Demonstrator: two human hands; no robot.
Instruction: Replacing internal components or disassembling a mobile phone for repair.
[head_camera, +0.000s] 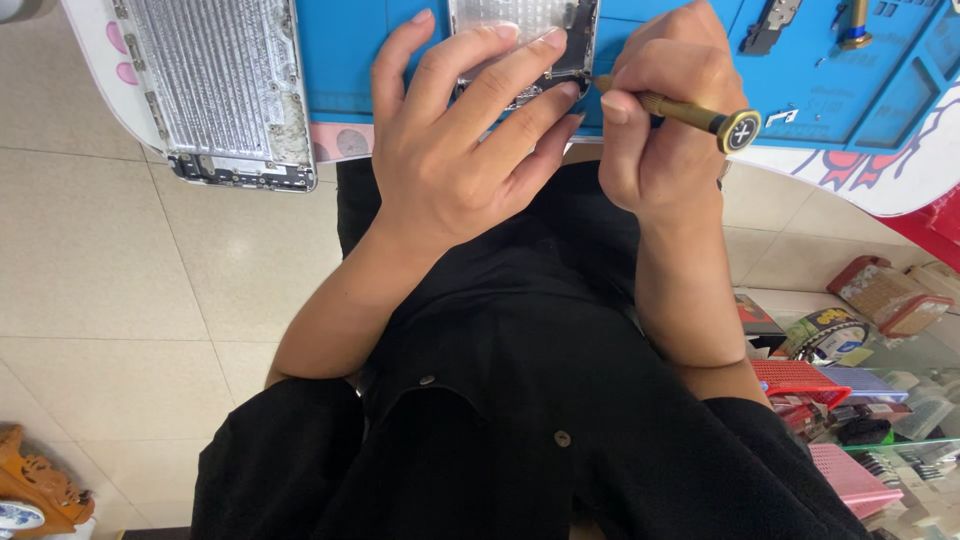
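Note:
My left hand lies flat with fingers spread over an opened phone housing on a blue work mat, pressing it down. My right hand grips a slim brass screwdriver with a black cross-marked end cap, its tip touching the housing's lower right corner. Part of the housing is hidden under my fingers.
A second opened metal phone shell lies at the left of the mat. Small parts and a brass tool sit in mat compartments at the top right. Boxes and trays fill a glass shelf at the lower right. Tiled floor lies below.

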